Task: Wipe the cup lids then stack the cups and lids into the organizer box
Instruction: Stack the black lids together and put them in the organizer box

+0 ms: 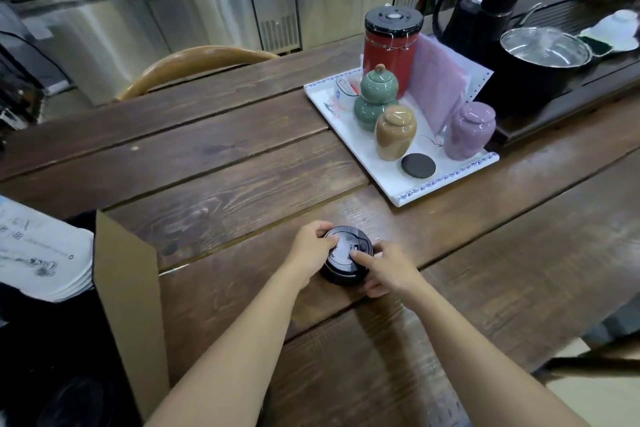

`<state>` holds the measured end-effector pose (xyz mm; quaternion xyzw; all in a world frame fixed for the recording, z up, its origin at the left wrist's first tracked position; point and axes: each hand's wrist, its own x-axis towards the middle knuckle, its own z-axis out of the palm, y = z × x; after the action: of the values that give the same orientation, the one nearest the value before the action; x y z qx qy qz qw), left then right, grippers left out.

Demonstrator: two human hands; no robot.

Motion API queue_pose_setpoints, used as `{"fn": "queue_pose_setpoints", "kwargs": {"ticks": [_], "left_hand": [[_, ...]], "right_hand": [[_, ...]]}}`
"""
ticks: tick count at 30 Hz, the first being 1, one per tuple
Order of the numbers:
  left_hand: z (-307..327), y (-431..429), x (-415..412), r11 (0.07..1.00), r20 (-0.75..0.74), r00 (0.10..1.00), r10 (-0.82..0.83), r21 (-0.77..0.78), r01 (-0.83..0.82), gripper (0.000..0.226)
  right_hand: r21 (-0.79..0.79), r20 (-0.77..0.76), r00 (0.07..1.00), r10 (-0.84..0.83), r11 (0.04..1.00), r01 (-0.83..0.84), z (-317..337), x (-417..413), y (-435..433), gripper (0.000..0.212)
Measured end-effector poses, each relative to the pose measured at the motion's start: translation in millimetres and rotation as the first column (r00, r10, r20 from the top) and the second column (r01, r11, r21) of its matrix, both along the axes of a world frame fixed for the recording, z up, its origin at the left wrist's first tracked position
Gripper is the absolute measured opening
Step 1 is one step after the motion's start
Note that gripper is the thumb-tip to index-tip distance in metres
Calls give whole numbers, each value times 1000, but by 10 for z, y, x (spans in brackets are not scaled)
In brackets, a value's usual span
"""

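Wooden table [242,163], both hands [313,248] on black lids [348,255]

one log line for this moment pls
stage: handling lids | left hand: on stack of black plastic cup lids | right hand: on same stack | stack: on wooden table | brown cardboard box: at left

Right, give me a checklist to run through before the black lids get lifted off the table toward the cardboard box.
1. Both hands on the lids: ok. The left hand and right hand hold the black lid stack from opposite sides.
2. Grip closed firmly: cannot tell.
3. Stack squared up: cannot tell; fingers cover the edges.
4. Path to the cardboard box: ok; only bare wooden table lies between.
5. Room inside the box: cannot tell; only its flap and a stack of white cups show.
6. White tray of jars kept clear: ok; it sits apart, beyond the lids.
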<state>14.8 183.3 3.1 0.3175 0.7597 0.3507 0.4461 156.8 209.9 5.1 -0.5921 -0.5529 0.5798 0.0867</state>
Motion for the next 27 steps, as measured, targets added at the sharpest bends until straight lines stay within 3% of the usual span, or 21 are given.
{"fn": "queue_pose_setpoints", "kwargs": {"ticks": [8, 11, 14, 20, 24, 27], "left_hand": [[-32, 40, -7, 988, -111, 990, -88, -136, 73, 29], [27, 53, 0, 978, -34, 998, -43, -205, 35, 31], [93, 20, -33, 962, 170, 984, 61, -274, -12, 37], [90, -175, -182, 946, 367, 909, 197, -313, -79, 31], [175, -342, -354, 961, 373, 906, 202, -253, -110, 26], [303, -528, -505, 971, 298, 932, 206, -178, -158, 46]], "right_hand": [[24, 44, 998, 44, 999, -45, -115, -28, 58, 22], [47, 24, 999, 40, 998, -41, -167, -53, 98, 26], [1, -11, 1000, -12, 1000, 12, -179, -71, 115, 41], [-108, -216, 976, -36, 994, 13, -131, -216, 79, 48], [-140, -348, 929, -128, 987, 84, -154, -355, 56, 52], [-220, -450, 873, -187, 971, 95, -151, -501, 14, 53]]}}
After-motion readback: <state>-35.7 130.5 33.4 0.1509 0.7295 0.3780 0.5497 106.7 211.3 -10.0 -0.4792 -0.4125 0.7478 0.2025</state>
